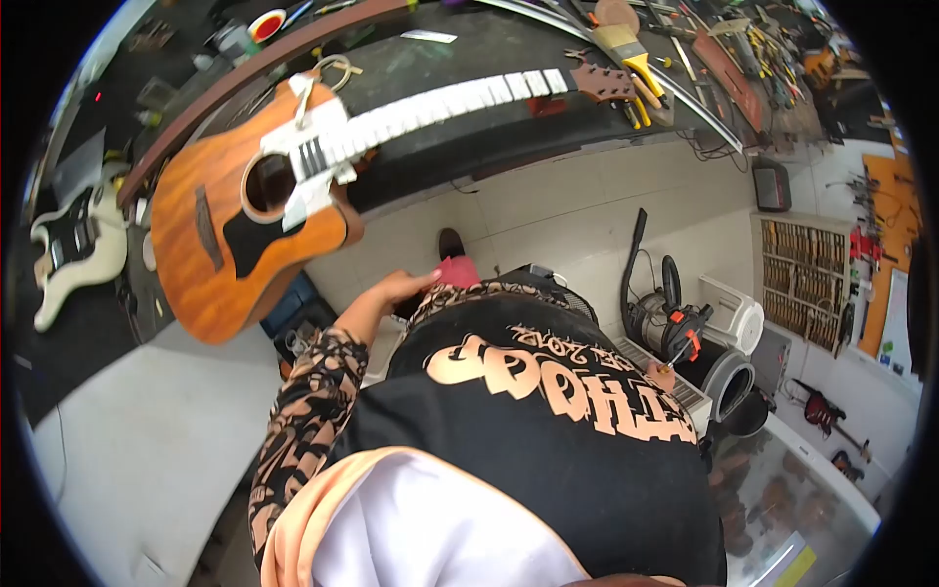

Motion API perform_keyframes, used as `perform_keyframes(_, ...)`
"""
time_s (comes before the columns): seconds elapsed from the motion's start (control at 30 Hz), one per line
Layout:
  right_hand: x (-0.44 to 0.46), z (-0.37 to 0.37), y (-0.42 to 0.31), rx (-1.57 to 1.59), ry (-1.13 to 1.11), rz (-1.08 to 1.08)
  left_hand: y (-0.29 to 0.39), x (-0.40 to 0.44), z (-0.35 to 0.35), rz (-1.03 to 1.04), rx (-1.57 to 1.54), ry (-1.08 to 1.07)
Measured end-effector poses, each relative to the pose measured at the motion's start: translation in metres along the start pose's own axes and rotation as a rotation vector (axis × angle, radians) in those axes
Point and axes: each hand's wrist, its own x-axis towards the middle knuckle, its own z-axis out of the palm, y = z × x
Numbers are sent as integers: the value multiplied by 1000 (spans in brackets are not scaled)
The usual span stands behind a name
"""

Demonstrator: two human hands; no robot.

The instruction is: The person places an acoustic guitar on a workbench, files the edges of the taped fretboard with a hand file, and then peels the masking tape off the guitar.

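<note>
My left hand (403, 286) is low in front of my body, fingers closed at the edge of a pink-red piece (457, 272); whether it is cloth or paper I cannot tell. Partly hidden by my shirt, my right hand (660, 376) is closed at my right side around something small that I cannot make out. Beyond my left hand, an acoustic guitar (196, 279) lies face up on the workbench (411, 59). White masking tape (430, 115) covers its fretboard and the area by the soundhole. The headstock (602, 83) points right.
A brush (626, 49), yellow-handled pliers (638, 110) and many tools crowd the bench's right side. A cream electric guitar body (88, 245) lies far left. On the floor at right stand a vacuum cleaner (670, 323) and a rack of files (802, 274).
</note>
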Motion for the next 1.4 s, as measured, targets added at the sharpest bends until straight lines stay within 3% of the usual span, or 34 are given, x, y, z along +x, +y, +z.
perform_keyframes(0.07,-14,-5,-17,26,-8,36,-17,2,-22,14,-373,25)
perform_keyframes(0.1,-24,-9,-26,79,-29,47,-28,-12,-17,4,-366,6)
perform_keyframes(0.17,-33,-12,-50,43,-84,-61,-27,-41,-17,129,-670,-133)
perform_keyframes(0.23,-36,-16,-82,-214,-116,-206,-24,-36,16,116,-948,206)
perform_keyframes(0.37,-17,3,-165,-192,-217,-413,-33,35,26,250,-916,205)
perform_keyframes(0.43,-28,10,-245,-144,-290,-594,13,11,33,107,-1054,229)
perform_keyframes(0.5,-29,25,-294,77,-348,-765,23,16,34,205,-1044,176)
perform_keyframes(0.57,-42,18,-350,186,-620,-725,8,32,30,188,-992,185)
perform_keyframes(0.63,-47,17,-385,257,-754,-677,-11,48,21,142,-610,187)
perform_keyframes(0.67,-45,16,-398,325,-874,-633,-8,41,26,128,-616,198)
perform_keyframes(0.73,-38,18,-419,271,-888,-718,14,10,34,260,-332,564)
perform_keyframes(0.83,-17,19,-455,234,-948,-829,67,-36,42,379,-174,782)
perform_keyframes(0.93,19,21,-485,156,-846,-1269,139,-64,54,432,-67,924)
perform_keyframes(1.07,54,15,-511,186,-860,-1433,258,-97,78,608,7,1047)
perform_keyframes(1.13,68,17,-522,198,-849,-1538,298,-108,85,805,195,975)
perform_keyframes(1.3,83,13,-538,192,-648,-1825,342,-121,87,913,229,956)
perform_keyframes(1.4,74,7,-540,161,-580,-1817,342,-117,78,914,298,967)
